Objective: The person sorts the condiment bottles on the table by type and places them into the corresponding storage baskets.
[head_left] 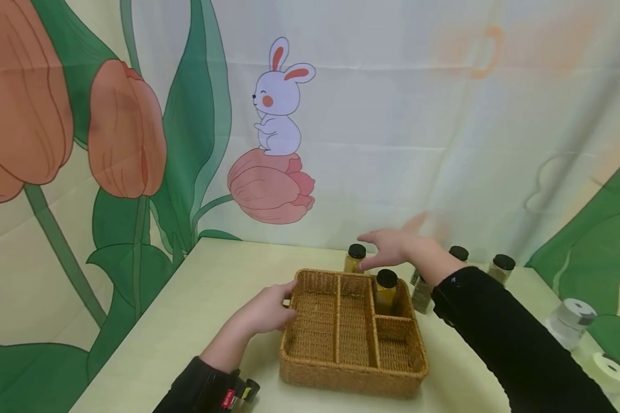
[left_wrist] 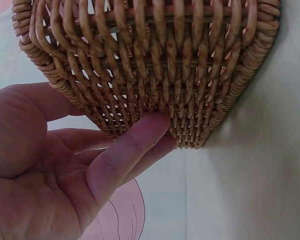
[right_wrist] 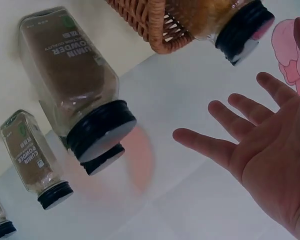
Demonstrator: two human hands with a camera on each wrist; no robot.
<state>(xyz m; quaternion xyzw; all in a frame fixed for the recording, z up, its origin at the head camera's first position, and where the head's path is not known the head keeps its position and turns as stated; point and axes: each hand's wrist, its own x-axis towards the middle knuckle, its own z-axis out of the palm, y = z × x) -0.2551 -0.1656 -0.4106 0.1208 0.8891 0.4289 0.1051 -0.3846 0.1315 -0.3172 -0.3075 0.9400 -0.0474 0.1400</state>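
A woven basket (head_left: 336,370) with several compartments rests on the table. At its left side, my left hand (head_left: 263,310) holds the wall, its fingers (left_wrist: 135,145) against the outer weave. My right hand (head_left: 392,246) is raised over the basket's far side, fingers spread, holding nothing; in the right wrist view its palm (right_wrist: 275,145) faces the jars. A black-lidded jar of yellow spice (head_left: 386,295) stands in the far right compartment. Another yellow jar (head_left: 353,264) stands behind the basket, close to the right hand's fingers. A cumin powder jar (right_wrist: 65,60) stands to the basket's right.
More black-lidded jars, including one cumin powder jar (right_wrist: 30,155), stand at the back right, partly behind the right arm. White-lidded containers (head_left: 570,321) stand at the right edge. A curtain (head_left: 382,143) with tulips and a rabbit hangs behind the table (head_left: 186,344).
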